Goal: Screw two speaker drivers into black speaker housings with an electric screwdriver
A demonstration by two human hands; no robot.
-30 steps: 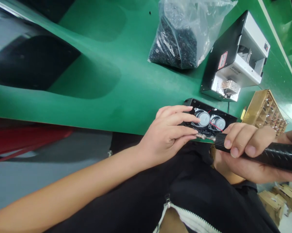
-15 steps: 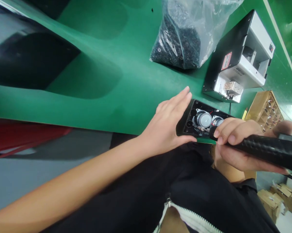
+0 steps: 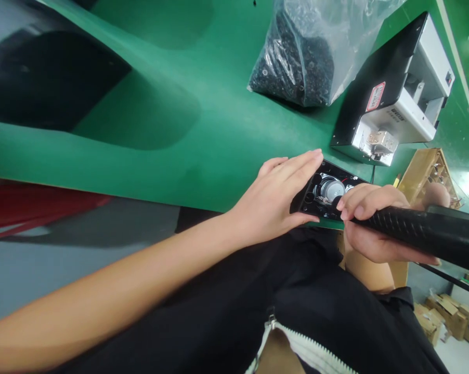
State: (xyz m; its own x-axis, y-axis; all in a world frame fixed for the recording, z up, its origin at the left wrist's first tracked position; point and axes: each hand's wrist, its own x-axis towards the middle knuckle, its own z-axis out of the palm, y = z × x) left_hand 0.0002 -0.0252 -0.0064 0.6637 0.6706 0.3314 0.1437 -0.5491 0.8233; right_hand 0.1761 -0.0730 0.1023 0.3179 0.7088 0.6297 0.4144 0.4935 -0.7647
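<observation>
A black speaker box (image 3: 310, 208) with round silver speaker drivers inside lies at the table's front edge. My left hand (image 3: 277, 195) spans its near-left end, the fingers along the far side and the thumb along the near side. My right hand (image 3: 375, 218) is wrapped round a thick black electric screwdriver (image 3: 421, 228) held nearly level. Its narrow end points into the speaker box beside the larger driver. The tip is hidden by my fingers, so I cannot tell whether it touches a screw.
Behind the box stands a black and silver screw feeder machine (image 3: 398, 98). A clear plastic bag of small black parts (image 3: 297, 62) lies to its left on the green table (image 3: 160, 171). A divided cardboard box (image 3: 417, 174) is at the right. Cartons (image 3: 448, 317) sit on the floor.
My left hand has closed in on the end of the speaker box. The screwdriver's front end has moved slightly left, further over the larger driver. The whole view has shifted a little.
</observation>
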